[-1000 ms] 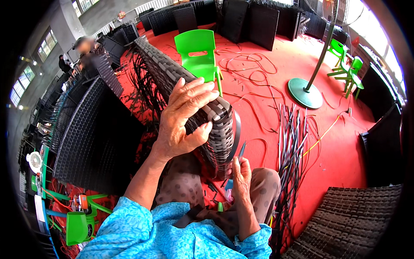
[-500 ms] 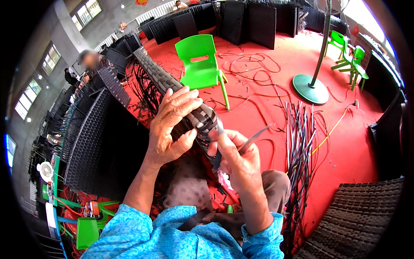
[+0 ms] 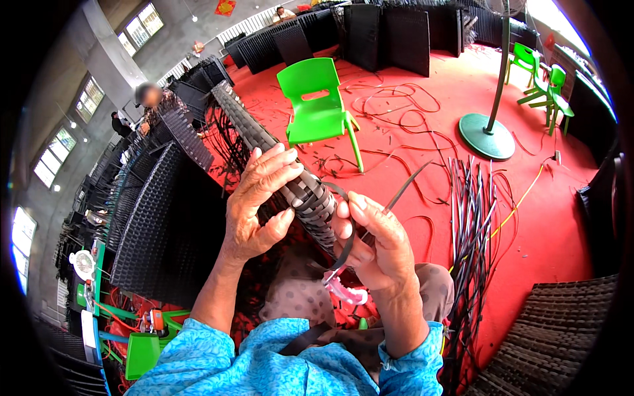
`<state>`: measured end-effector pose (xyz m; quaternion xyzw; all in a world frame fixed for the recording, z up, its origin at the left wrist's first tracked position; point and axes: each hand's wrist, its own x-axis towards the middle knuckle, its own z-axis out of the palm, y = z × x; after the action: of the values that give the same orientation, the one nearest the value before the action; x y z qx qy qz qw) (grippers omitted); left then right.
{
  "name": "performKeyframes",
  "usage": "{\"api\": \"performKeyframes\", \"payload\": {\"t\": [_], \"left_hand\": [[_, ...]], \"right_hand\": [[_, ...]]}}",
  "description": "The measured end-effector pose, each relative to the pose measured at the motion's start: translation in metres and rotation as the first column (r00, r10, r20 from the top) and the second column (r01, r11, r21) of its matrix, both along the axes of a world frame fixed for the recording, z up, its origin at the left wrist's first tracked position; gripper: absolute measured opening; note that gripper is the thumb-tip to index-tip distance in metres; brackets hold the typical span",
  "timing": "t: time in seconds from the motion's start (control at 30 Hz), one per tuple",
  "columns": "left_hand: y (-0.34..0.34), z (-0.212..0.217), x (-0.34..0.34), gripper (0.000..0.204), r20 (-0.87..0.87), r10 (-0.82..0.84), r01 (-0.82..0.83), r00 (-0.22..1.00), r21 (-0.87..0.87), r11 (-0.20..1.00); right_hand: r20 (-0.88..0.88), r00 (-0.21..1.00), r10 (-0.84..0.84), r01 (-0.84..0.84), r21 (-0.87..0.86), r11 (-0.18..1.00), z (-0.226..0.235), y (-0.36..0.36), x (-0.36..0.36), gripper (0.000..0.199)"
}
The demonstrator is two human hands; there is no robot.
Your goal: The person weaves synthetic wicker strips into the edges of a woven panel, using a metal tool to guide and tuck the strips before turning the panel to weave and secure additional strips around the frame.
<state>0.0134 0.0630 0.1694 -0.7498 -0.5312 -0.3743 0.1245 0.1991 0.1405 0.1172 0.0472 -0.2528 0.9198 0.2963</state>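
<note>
A long woven piece [image 3: 247,122] of dark grey-brown flat strips slants from the far left toward my lap, its rounded near end between my hands. My left hand [image 3: 254,211] is closed over it near that end, fingers across the top and thumb on the near side. To the right of the end, my right hand [image 3: 383,247] pinches a dark flat strip [image 3: 349,247] that loops out from the weave. A pointed grey length [image 3: 406,185] sticks up past its fingers. Just below that hand shows a pink handle-like thing [image 3: 347,292]; whether the hand holds it is unclear.
A green chair [image 3: 317,109] stands ahead on the red floor [image 3: 409,142]. Loose dark strips [image 3: 470,231] lie to the right, near a fan's round green base [image 3: 487,136]. Dark woven panels [image 3: 165,231] stand at the left; another woven panel [image 3: 548,330] is at lower right. Other people are farther off.
My right hand has shifted slightly right and down, away from the woven end, and the strip now bows out in a loop. The pink thing shows more fully. My left hand keeps its grip.
</note>
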Motion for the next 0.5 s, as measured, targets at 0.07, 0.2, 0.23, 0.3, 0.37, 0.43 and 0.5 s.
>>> {"api": "performKeyframes", "payload": {"t": [0.07, 0.2, 0.23, 0.3, 0.37, 0.43, 0.5], "left_hand": [[-0.001, 0.0, -0.001, 0.047, -0.009, -0.01, 0.01, 1.0, -0.011, 1.0], [-0.001, 0.005, 0.0, 0.046, -0.017, -0.018, 0.018, 1.0, -0.04, 0.999], [-0.002, 0.006, 0.0, 0.046, -0.016, -0.017, 0.017, 1.0, -0.048, 0.999], [-0.003, 0.006, -0.001, 0.046, -0.019, -0.015, 0.014, 1.0, -0.056, 0.998], [-0.006, 0.003, -0.004, 0.045, -0.026, -0.011, 0.01, 1.0, -0.045, 0.999], [-0.008, 0.003, -0.006, 0.045, -0.03, -0.019, 0.017, 0.999, -0.047, 0.999], [-0.01, 0.003, -0.007, 0.045, -0.023, -0.034, 0.033, 0.999, -0.045, 0.998]], "right_hand": [[-0.001, 1.0, 0.007, -0.007, 0.012, 1.0, -0.002, -0.004, 0.0, 0.021], [0.023, 0.998, 0.057, -0.056, -0.046, 0.997, -0.007, -0.016, -0.002, 0.019], [0.019, 0.997, 0.075, -0.074, -0.07, 0.995, -0.007, -0.02, -0.004, 0.019], [0.006, 0.994, 0.108, -0.107, -0.103, 0.989, -0.005, -0.026, -0.006, 0.02], [-0.035, 0.991, 0.132, -0.136, -0.135, 0.981, -0.005, -0.034, -0.011, 0.021], [-0.043, 0.991, 0.128, -0.133, -0.164, 0.977, -0.004, -0.045, -0.018, 0.022], [-0.049, 0.994, 0.098, -0.105, -0.161, 0.981, -0.004, -0.055, -0.027, 0.023]]}}
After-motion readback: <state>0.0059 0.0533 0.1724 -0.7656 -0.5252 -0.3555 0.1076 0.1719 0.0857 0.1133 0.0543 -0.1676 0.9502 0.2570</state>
